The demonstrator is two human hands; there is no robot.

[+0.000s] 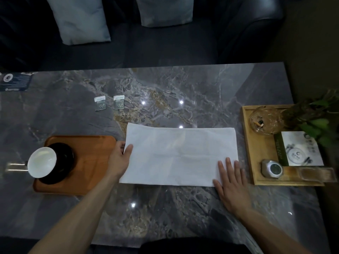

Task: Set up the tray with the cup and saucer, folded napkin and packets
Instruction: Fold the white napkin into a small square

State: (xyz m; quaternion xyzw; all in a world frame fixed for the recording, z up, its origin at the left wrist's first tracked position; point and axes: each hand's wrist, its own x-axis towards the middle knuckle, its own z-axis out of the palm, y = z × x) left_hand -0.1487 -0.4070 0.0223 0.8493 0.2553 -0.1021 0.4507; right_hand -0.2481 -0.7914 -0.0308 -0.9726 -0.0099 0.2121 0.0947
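Because the white napkin (180, 154) is thin, limp and light, it will likely crease cleanly but slide on the polished marble table (165, 208), so its corners and short edges are the best holds. It lies flat, folded to a long strip, between the hands. The left hand (120, 158) pinches its left edge, thumb on top; the right hand (230, 182) lies open and flat on its near right corner. Left of it, the cup and saucer (49, 162) sit on the wooden tray (91, 162); two packets (110, 103) lie farther back.
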